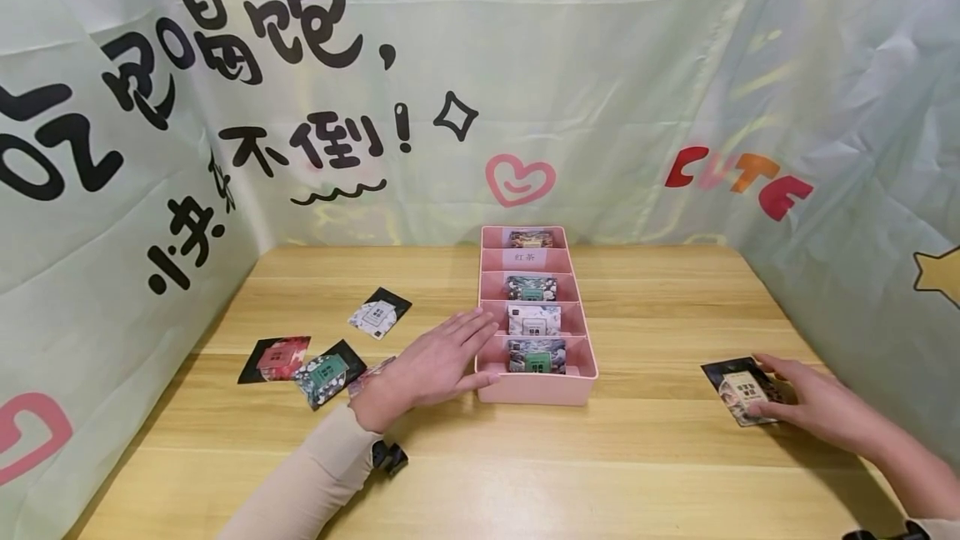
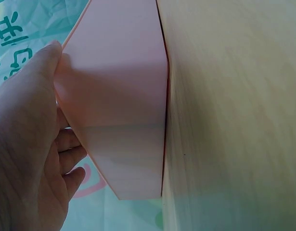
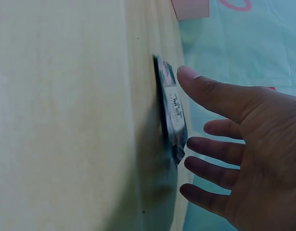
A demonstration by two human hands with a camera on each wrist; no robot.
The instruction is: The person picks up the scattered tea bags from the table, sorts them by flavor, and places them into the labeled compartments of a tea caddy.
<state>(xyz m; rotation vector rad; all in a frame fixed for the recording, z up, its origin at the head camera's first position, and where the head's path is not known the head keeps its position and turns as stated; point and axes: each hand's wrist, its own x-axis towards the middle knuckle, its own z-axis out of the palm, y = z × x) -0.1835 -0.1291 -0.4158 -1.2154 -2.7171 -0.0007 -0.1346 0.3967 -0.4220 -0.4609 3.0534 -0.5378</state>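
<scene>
A long pink divided box (image 1: 537, 391) stands mid-table. My left hand (image 1: 438, 365) rests along its left rim with fingers stretched out; in the left wrist view the thumb and fingers lie at the rim (image 2: 98, 172). Upright in the compartments are a green-labelled sachet (image 1: 537, 357), a white floral sachet (image 1: 534, 322), another green-labelled sachet (image 1: 532, 288) and an orange-brown one (image 1: 531, 239). At the right, a black sachet with a cream label (image 1: 744, 390) lies on the table. My right hand (image 1: 817, 402) reaches over its right side, thumb and fingers spread at its edges.
Left of the box lie a white-labelled sachet (image 1: 377, 313), a red one (image 1: 279, 358), a green one (image 1: 328, 375) and a pinkish one (image 1: 367, 375) partly hidden by my left hand. A printed cloth (image 1: 600, 107) hangs around the wooden table (image 1: 510, 473).
</scene>
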